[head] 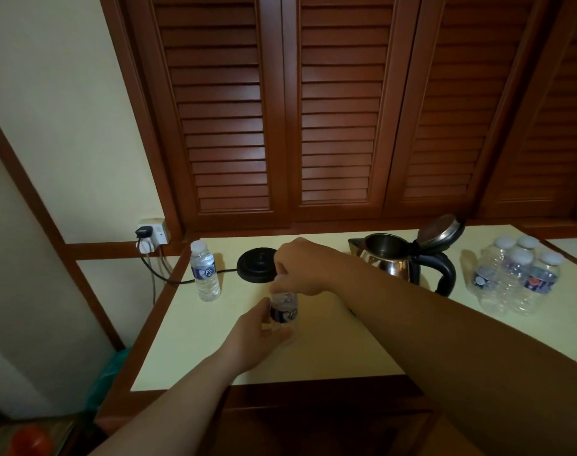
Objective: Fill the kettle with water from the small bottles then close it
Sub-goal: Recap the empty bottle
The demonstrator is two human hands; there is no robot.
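A small clear water bottle (283, 309) with a dark label stands on the pale table (195, 350) in front of me. My left hand (259, 337) wraps around its lower body. My right hand (300, 268) grips its top, hiding the cap. The steel kettle (390, 258) with a black handle stands at the back right, off its base, with its lid (440, 230) swung open. Another capped bottle (204, 273) stands upright at the back left.
The black kettle base (257, 264) lies behind the held bottle, its cord running to a wall socket (150, 236) at the left. Several capped bottles (517, 278) cluster at the far right. Wooden louvred doors (333, 110) rise behind the table.
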